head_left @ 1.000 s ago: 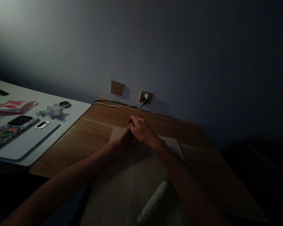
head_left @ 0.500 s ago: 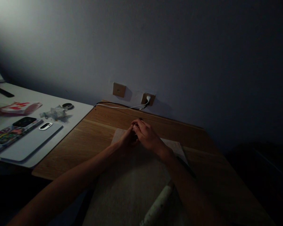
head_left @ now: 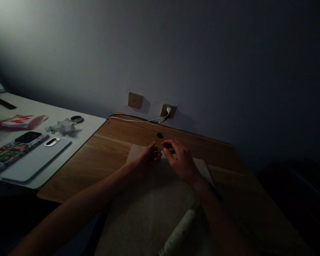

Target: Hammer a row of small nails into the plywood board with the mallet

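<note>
Board (head_left: 138, 213) was seen on desk (head_left: 82, 167), beneath curled left grip (head_left: 148, 156) and half-bent right grip (head_left: 181, 160); whether anything was pinched could not be told; stiffness was judged likely, edges best held.

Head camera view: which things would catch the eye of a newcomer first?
Probably the left hand and right hand, close together above the far part of the board. Next, perhaps, the pale phone-like slab on the brighter white table at left, then the white plug in the wall socket beyond the hands.
</note>
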### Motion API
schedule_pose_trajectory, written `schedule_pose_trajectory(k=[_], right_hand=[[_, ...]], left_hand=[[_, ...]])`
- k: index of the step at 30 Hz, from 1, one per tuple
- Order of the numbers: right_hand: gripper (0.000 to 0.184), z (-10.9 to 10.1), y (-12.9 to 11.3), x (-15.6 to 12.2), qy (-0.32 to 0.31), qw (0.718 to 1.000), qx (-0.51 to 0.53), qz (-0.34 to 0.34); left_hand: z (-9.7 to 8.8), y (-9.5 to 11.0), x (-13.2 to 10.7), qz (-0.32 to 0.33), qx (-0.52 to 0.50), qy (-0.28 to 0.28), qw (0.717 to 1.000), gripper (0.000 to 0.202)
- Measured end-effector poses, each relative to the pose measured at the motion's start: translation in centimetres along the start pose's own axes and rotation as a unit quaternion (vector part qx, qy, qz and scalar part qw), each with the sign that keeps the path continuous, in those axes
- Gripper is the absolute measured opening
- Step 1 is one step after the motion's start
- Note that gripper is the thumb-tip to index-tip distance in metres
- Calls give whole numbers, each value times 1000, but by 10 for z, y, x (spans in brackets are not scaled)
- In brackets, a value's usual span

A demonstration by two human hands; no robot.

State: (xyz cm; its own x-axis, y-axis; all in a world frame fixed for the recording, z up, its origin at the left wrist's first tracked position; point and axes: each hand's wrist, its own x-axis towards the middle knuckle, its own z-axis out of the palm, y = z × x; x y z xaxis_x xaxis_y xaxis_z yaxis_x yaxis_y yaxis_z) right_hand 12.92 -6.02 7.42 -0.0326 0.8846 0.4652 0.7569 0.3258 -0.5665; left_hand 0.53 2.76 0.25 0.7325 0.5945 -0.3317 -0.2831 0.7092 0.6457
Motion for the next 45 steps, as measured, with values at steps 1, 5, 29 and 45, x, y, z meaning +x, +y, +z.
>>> schedule_pose_trajectory(k=[1, 5, 29, 45], right_hand=[[13, -4, -1, -7, 6, 1000, -1, 5], [12, -28, -2, -52, 16, 998, 5, 67], [67, -36, -10, -201, -76, 946, -73, 305], [61, -25, -9, -200, -89, 937, -88, 327]], left_hand=[[1, 0, 0, 3, 19, 9, 1000, 36], [6, -1, -9, 71, 274, -6, 959, 37], [33, -25, -69, 323, 820, -245, 403, 25], [23, 0, -65, 229, 845, -183, 447, 14]])
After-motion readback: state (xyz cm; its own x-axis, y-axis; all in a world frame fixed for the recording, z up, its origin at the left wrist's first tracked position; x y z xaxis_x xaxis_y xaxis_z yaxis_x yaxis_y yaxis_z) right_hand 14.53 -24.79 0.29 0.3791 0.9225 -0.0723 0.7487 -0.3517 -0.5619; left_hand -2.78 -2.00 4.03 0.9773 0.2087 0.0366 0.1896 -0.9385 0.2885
